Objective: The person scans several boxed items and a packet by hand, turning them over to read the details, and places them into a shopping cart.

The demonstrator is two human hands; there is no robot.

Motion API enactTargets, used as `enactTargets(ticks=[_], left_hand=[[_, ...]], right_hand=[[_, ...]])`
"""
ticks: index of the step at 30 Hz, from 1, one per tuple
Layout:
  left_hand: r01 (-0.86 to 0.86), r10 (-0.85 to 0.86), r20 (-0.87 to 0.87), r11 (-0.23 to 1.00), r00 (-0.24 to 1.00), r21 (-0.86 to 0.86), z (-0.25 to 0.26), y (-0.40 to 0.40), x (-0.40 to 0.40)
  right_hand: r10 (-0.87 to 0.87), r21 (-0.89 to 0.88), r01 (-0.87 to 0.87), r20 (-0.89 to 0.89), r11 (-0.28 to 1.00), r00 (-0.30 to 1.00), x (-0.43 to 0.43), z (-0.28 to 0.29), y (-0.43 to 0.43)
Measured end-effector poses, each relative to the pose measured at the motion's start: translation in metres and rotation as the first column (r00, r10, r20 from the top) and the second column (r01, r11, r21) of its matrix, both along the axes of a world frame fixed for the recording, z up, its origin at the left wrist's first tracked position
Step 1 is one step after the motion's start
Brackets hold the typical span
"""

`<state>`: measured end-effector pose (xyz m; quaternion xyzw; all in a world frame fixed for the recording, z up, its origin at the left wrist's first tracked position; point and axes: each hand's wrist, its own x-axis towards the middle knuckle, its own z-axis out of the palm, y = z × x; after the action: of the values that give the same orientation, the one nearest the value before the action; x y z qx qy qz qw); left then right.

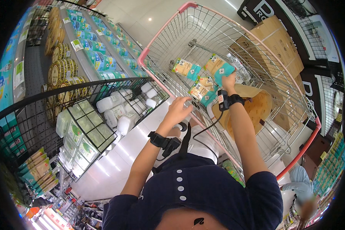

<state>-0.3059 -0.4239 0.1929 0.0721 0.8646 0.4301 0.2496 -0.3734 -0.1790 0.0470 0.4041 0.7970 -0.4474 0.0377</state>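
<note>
My right hand (229, 81) reaches into a wire shopping cart (201, 21) and grips the lower edge of a teal and yellow packet (215, 64). Another packet of the same colours (187, 69) lies to its left in the cart. Nearer to me, more such packets (201, 92) overlap each other. A clear plastic bottle (240, 69) lies just right of the gripped packet. Beneath my right forearm sits a tan bag-like item (261, 105), partly covered by the arm. My left hand (177, 110) hovers by the cart's pink side rail, fingers apart and holding nothing.
On the left, a black wire basket (86, 89) holds plastic containers (115, 100). Behind it, shelves carry rows of teal packages (99, 59) and round tins (59, 69). Cardboard boxes (279, 43) stand beyond the cart's right side. Another person (300, 184) is at lower right.
</note>
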Motion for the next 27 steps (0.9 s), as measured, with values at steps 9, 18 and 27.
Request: enactTargets(ticks=[9,18,27], left_hand=[[0.018,-0.018,0.001,0.986,1.000,0.164,0.024,-0.051,0.029],[0.117,-0.140,0.042,0.933,0.989,0.341,0.074,-0.155,0.107],[0.111,0.032,-0.405,0.939,0.914,0.325,0.216,-0.273,0.185]], right_hand=[[0.224,-0.050,-0.230,-0.096,0.972,0.970,0.041,0.053,-0.041],[0.168,-0.185,-0.384,-0.674,0.905,0.720,0.078,0.209,-0.179],[0.139,-0.028,-0.772,-0.979,0.635,0.150,0.121,0.383,-0.340]])
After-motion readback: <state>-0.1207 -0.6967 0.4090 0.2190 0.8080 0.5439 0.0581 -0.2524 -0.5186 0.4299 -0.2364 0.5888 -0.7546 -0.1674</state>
